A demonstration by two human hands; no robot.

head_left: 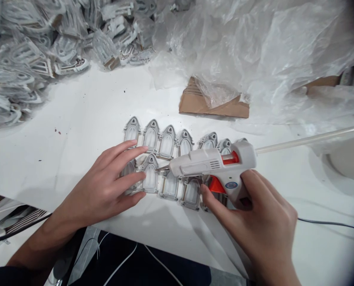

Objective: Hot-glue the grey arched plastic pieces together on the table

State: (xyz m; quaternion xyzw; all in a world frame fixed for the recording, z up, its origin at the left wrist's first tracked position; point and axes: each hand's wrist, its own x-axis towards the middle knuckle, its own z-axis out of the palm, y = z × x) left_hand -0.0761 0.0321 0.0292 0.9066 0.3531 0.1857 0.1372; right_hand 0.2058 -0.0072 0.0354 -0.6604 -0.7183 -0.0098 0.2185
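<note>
The right hand (263,214) grips a glue gun (206,163), its nozzle (163,168) just beside the spread left hand (101,186) pressing arched plastic frames (151,176) mid-table (75,119); a slip could burn fingers.

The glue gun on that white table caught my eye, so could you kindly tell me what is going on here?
A person holds a hot glue gun in their right hand, its nozzle pointing left over two rows of small arched plastic frames. Their left hand lies spread on the lower row. A heap of bagged frames sits farther back on the white table, near plastic sheeting and a piece of cardboard.
</note>
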